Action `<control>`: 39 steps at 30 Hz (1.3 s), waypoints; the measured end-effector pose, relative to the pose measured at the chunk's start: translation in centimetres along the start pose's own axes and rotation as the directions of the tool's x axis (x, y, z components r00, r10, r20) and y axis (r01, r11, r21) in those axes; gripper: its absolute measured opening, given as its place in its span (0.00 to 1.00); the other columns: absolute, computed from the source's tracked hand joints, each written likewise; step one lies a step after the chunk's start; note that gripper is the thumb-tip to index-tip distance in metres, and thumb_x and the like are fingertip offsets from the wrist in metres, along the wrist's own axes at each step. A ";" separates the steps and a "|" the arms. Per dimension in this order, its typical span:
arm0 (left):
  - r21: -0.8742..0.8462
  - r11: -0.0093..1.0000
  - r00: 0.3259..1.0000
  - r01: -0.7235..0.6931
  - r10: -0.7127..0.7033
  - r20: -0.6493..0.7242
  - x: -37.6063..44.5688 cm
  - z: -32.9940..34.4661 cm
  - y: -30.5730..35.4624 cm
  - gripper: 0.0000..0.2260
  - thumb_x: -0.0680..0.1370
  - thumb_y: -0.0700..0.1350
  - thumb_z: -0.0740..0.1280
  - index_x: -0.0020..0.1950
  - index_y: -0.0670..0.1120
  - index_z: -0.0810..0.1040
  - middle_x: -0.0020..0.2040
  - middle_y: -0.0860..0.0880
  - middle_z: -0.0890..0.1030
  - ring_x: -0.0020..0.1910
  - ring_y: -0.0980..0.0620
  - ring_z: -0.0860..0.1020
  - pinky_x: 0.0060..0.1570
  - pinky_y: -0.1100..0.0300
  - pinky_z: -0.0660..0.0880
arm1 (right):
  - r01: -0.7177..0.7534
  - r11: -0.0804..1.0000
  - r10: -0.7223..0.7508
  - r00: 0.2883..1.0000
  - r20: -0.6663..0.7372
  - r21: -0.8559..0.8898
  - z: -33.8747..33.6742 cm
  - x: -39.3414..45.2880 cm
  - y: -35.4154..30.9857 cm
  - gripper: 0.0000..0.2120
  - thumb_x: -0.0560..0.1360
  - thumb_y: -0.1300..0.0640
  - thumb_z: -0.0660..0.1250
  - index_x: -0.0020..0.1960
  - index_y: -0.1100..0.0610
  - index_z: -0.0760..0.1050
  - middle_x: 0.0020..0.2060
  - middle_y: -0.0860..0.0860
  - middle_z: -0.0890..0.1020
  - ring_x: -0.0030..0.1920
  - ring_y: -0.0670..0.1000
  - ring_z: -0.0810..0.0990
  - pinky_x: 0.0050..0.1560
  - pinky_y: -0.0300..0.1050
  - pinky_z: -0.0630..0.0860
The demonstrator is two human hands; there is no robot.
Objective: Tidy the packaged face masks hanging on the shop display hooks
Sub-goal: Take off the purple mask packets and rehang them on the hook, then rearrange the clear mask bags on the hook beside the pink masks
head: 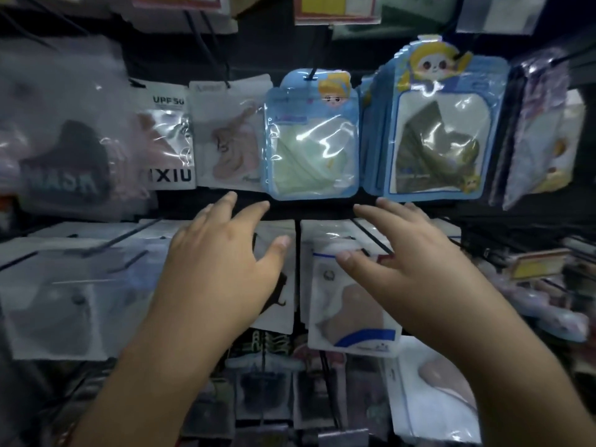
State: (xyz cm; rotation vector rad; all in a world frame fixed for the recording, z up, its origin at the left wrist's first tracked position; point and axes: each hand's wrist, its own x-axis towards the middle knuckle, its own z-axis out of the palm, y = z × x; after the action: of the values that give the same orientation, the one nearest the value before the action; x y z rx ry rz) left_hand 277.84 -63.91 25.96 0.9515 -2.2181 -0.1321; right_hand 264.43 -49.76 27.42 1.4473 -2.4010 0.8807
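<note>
Two blue cartoon mask packs hang side by side on hooks: a pale green mask pack [311,137] in the middle and a thicker stack fronted by an olive mask pack [442,137] to its right. My left hand [225,250] is raised just below the green pack with its fingers spread, and holds nothing. My right hand [396,253] hovers below the olive stack, fingers straight, also holding nothing. Neither hand touches a pack. A white pack with a beige mask [351,301] hangs under my right hand.
Left of the green pack hang a pink mask pack [230,137], a white UPF 50 pack [167,140] and a blurred black mask pack [64,156]. Purple packs [535,130] hang at the right. Black hook rods [371,237] jut forward from the lower rows. A yellow price tag [535,266] sits at right.
</note>
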 end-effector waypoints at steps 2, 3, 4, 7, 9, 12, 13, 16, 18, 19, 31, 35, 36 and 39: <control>-0.005 1.000 1.000 0.008 -0.008 -0.012 -0.3 0.0 0.0 0.27 0.79 0.64 0.59 0.78 0.61 0.62 0.81 0.55 0.56 0.79 0.51 0.56 0.75 0.50 0.55 | 0.029 1.000 -0.029 0.999 0.021 -0.002 -0.1 0.1 -0.1 0.31 0.77 0.37 0.61 0.77 0.39 0.55 0.78 0.39 0.53 0.78 0.46 0.46 0.77 0.53 0.54; -0.004 1.000 1.000 0.011 -0.011 -0.019 -0.5 0.0 0.1 0.27 0.79 0.64 0.59 0.77 0.61 0.62 0.81 0.55 0.56 0.78 0.51 0.56 0.75 0.50 0.56 | 0.043 0.999 -0.042 0.998 0.041 -0.010 -0.2 0.2 -0.1 0.31 0.77 0.37 0.60 0.77 0.39 0.55 0.78 0.40 0.52 0.78 0.46 0.46 0.78 0.53 0.53; -0.007 1.000 1.000 0.019 -0.019 -0.024 -0.8 0.0 0.1 0.27 0.79 0.64 0.59 0.77 0.62 0.63 0.81 0.55 0.57 0.78 0.51 0.57 0.75 0.50 0.56 | 0.057 0.998 -0.055 0.997 0.057 -0.022 -0.3 0.4 0.0 0.31 0.77 0.37 0.60 0.77 0.39 0.54 0.78 0.40 0.52 0.78 0.45 0.45 0.78 0.53 0.50; 0.012 0.998 0.998 0.055 -0.055 -0.043 -1.4 -0.5 0.1 0.26 0.78 0.64 0.59 0.76 0.62 0.64 0.80 0.56 0.59 0.77 0.51 0.59 0.74 0.50 0.58 | 0.109 0.994 -0.107 0.993 0.054 -0.033 -0.7 1.1 0.1 0.32 0.78 0.37 0.59 0.78 0.40 0.52 0.78 0.40 0.51 0.78 0.46 0.43 0.77 0.49 0.44; 0.076 0.993 0.995 0.090 -0.086 -0.051 -1.8 -1.1 -0.5 0.27 0.77 0.65 0.58 0.76 0.63 0.64 0.80 0.57 0.58 0.77 0.52 0.59 0.74 0.50 0.58 | 0.152 0.988 -0.151 0.987 0.056 -0.011 -0.4 1.5 -0.1 0.32 0.78 0.38 0.59 0.78 0.40 0.52 0.78 0.40 0.52 0.78 0.45 0.44 0.76 0.47 0.43; 0.187 0.970 0.987 0.155 -0.142 -0.077 -2.6 -2.0 -1.6 0.28 0.77 0.66 0.56 0.77 0.63 0.62 0.80 0.55 0.57 0.78 0.51 0.57 0.74 0.51 0.57 | 0.225 0.974 -0.226 0.970 0.087 0.012 0.7 2.0 -0.4 0.32 0.78 0.37 0.59 0.78 0.40 0.52 0.78 0.39 0.52 0.78 0.44 0.43 0.77 0.48 0.44; 0.218 0.961 0.984 0.172 -0.157 -0.082 -2.9 -2.4 -2.0 0.28 0.77 0.67 0.55 0.77 0.63 0.61 0.81 0.55 0.57 0.78 0.52 0.57 0.75 0.52 0.56 | 0.240 0.971 -0.240 0.966 0.099 0.020 1.0 2.1 -0.7 0.32 0.77 0.37 0.59 0.78 0.39 0.51 0.78 0.39 0.51 0.78 0.44 0.43 0.77 0.48 0.44; 0.290 0.938 0.982 0.187 -0.170 -0.083 -3.5 -3.5 -3.3 0.29 0.78 0.68 0.52 0.78 0.64 0.57 0.81 0.55 0.53 0.79 0.52 0.54 0.75 0.54 0.54 | 0.272 0.961 -0.275 0.953 0.123 0.041 1.7 2.3 -2.0 0.32 0.77 0.36 0.58 0.77 0.37 0.51 0.78 0.37 0.50 0.78 0.43 0.42 0.77 0.47 0.44; 0.302 0.932 0.979 0.199 -0.177 -0.098 -3.6 -4.2 -4.4 0.28 0.79 0.68 0.52 0.79 0.64 0.55 0.81 0.56 0.51 0.79 0.53 0.51 0.76 0.55 0.52 | 0.300 0.953 -0.302 0.944 0.134 0.040 2.3 2.3 -3.4 0.33 0.76 0.35 0.58 0.77 0.37 0.50 0.77 0.36 0.49 0.78 0.42 0.41 0.77 0.46 0.45; 0.298 0.933 0.978 0.202 -0.177 -0.108 -3.6 -4.7 -5.0 0.28 0.79 0.67 0.52 0.79 0.64 0.55 0.81 0.56 0.51 0.79 0.53 0.51 0.76 0.55 0.52 | 0.309 0.950 -0.312 0.939 0.144 0.040 2.7 2.2 -4.1 0.33 0.77 0.35 0.58 0.77 0.36 0.49 0.77 0.36 0.49 0.78 0.42 0.41 0.76 0.46 0.45; 0.347 0.936 0.996 0.063 -0.037 -0.080 -1.9 -11.7 -16.4 0.29 0.79 0.67 0.52 0.79 0.63 0.53 0.82 0.54 0.51 0.79 0.52 0.51 0.76 0.53 0.52 | 0.311 0.949 -0.313 0.949 0.039 0.052 8.2 3.2 -16.6 0.32 0.77 0.37 0.60 0.78 0.41 0.54 0.76 0.39 0.57 0.76 0.43 0.55 0.74 0.42 0.55; 0.341 0.940 0.998 -0.011 0.034 -0.059 -0.7 -13.8 -20.5 0.29 0.79 0.67 0.54 0.79 0.62 0.56 0.81 0.53 0.54 0.79 0.50 0.56 0.75 0.51 0.57 | 0.230 0.972 -0.229 0.973 -0.040 0.041 10.4 4.4 -20.1 0.30 0.78 0.40 0.62 0.77 0.45 0.59 0.72 0.43 0.67 0.72 0.45 0.64 0.67 0.41 0.62; 0.320 0.947 0.997 -0.026 0.046 -0.057 -0.2 -14.2 -21.4 0.29 0.79 0.66 0.55 0.79 0.61 0.57 0.81 0.53 0.56 0.79 0.50 0.57 0.74 0.51 0.59 | 0.190 0.980 -0.187 0.980 -0.061 0.056 10.8 4.8 -20.6 0.30 0.78 0.41 0.63 0.77 0.46 0.60 0.71 0.44 0.69 0.70 0.47 0.66 0.65 0.42 0.64; 0.150 0.987 0.997 -0.056 0.063 -0.045 2.1 -14.4 -23.7 0.29 0.79 0.64 0.59 0.79 0.60 0.58 0.78 0.52 0.63 0.75 0.49 0.64 0.70 0.50 0.65 | 0.082 0.987 -0.063 0.989 -0.135 0.138 11.9 6.0 -21.5 0.28 0.77 0.41 0.63 0.75 0.47 0.64 0.64 0.46 0.76 0.63 0.48 0.74 0.58 0.43 0.68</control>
State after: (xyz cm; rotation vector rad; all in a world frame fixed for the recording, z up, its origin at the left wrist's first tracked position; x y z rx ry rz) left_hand 300.20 -79.99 29.63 0.9564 -2.2325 0.0853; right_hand 281.37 -68.47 28.86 1.4674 -2.2163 1.1132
